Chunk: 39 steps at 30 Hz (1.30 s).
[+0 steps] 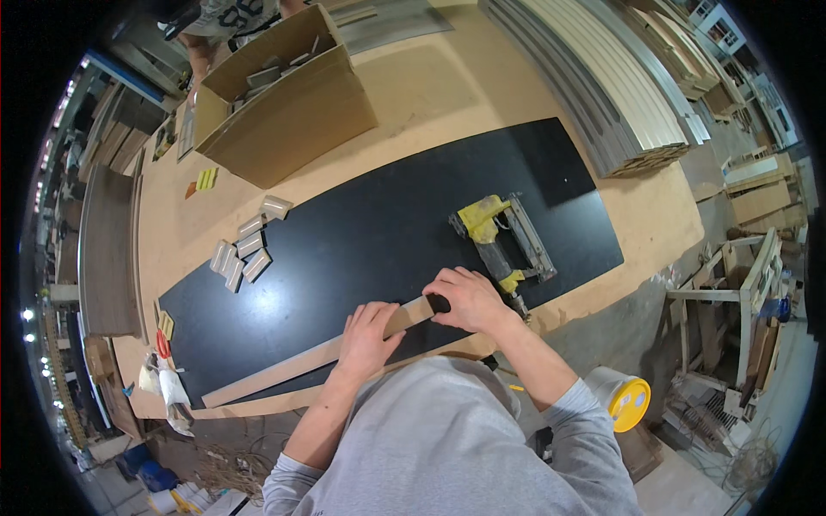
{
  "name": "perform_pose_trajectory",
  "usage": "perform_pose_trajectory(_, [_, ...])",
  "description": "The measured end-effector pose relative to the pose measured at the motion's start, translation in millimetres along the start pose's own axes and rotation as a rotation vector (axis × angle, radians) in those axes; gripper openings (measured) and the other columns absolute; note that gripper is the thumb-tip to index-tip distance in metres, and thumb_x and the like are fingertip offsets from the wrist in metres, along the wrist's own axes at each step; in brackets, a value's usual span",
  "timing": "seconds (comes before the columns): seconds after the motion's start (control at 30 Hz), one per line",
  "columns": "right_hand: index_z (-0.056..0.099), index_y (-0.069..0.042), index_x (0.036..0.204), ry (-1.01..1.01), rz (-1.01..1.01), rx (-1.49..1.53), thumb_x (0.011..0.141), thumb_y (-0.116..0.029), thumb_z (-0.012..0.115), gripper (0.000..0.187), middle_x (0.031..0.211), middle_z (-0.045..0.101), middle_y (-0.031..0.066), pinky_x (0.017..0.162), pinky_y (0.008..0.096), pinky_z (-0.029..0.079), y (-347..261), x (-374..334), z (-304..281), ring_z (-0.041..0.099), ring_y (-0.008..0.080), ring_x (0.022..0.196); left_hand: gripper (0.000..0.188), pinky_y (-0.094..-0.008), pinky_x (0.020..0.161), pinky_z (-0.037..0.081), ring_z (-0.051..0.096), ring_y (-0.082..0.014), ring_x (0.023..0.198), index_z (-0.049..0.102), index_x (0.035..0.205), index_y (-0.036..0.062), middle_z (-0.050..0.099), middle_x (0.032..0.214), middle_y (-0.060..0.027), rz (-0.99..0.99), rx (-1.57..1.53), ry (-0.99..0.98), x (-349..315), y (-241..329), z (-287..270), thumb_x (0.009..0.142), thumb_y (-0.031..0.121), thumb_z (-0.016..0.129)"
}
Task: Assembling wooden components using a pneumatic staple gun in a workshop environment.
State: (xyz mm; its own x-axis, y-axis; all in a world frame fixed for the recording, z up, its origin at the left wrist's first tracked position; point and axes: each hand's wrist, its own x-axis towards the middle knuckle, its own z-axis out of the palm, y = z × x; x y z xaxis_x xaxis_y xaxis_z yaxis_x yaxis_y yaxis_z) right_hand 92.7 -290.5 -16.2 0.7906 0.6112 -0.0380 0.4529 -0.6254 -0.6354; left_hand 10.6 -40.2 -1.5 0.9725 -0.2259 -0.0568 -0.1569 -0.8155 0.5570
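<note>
A long, narrow wooden strip (284, 368) lies slantwise along the near edge of the black board (361, 232). My left hand (368, 337) grips the strip near its right end, fingers over its far side and thumb on the near side. At that right end, my right hand (467, 299) pinches a small dark piece (439, 304) against the strip's tip; the fingers partly hide it. Just beyond my right hand, a yellow and black nail gun (492, 232) rests on the board. Several small light-edged blocks (250, 244) are scattered at the board's left side.
A cardboard box (292, 129) with loose pieces stands at the far left. Long stacked panels (602, 95) lie at the far right. Red-handled scissors (163, 342) and a white bag (172, 387) sit at the left edge. A yellow-lidded bucket (630, 402) stands below right. Another person (232, 19) is behind the box.
</note>
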Motion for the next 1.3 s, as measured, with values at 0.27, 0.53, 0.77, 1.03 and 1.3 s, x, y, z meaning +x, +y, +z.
perform_pose_trajectory(0.27, [0.074,-0.018,0.112,0.007,-0.026,-0.001,0.073,-0.024,0.091,0.043,0.112,0.065,0.0009,0.096,0.0461,0.055,5.1,2.2,2.3,0.064,0.0279,0.110,0.055,-0.0455,0.098,0.051,0.061,-0.0333,0.114,0.069,0.131,0.0059,0.065,0.117,-0.0101,-0.010,0.042,-0.053,2.6,3.1,-1.1,0.080,0.013,0.087])
perform_pose_trajectory(0.53, [0.073,-0.020,0.109,0.034,0.021,-0.002,0.070,-0.025,0.092,0.044,0.110,0.063,0.0013,0.095,0.0470,0.054,0.6,-1.6,6.5,0.063,0.0270,0.111,0.053,-0.0471,0.098,0.049,0.061,-0.0328,0.113,0.067,0.132,0.0064,0.063,0.115,-0.0107,-0.071,0.164,-0.029,1.2,11.2,7.5,0.082,0.016,0.084])
perform_pose_trajectory(0.77, [0.074,-0.018,0.122,0.120,0.105,0.021,0.076,-0.031,0.088,0.049,0.115,0.067,0.0022,0.097,0.0467,0.051,-7.6,-21.1,8.6,0.063,0.0271,0.110,0.056,-0.0468,0.099,0.050,0.060,-0.0343,0.114,0.066,0.133,0.0061,0.064,0.118,-0.0118,-0.063,0.175,-0.074,7.0,13.9,5.1,0.082,0.018,0.085])
perform_pose_trajectory(1.03, [0.080,-0.016,0.111,0.340,0.340,0.069,0.090,-0.035,0.077,0.029,0.099,0.075,0.0005,0.086,0.0457,0.047,-35.8,-43.7,40.1,0.064,0.0252,0.102,0.053,-0.0461,0.098,0.052,0.062,-0.0357,0.113,0.067,0.127,0.0050,0.065,0.120,-0.0120,-0.005,0.167,-0.052,22.0,27.5,6.7,0.080,0.019,0.086])
perform_pose_trajectory(1.3, [0.082,-0.017,0.105,0.381,0.354,0.036,0.091,-0.032,0.077,0.021,0.094,0.075,-0.0006,0.087,0.0458,0.045,-39.1,-40.3,50.4,0.065,0.0248,0.098,0.047,-0.0467,0.093,0.052,0.063,-0.0338,0.109,0.069,0.121,0.0059,0.066,0.114,-0.0111,0.002,0.206,-0.070,25.3,25.8,10.1,0.078,0.019,0.086])
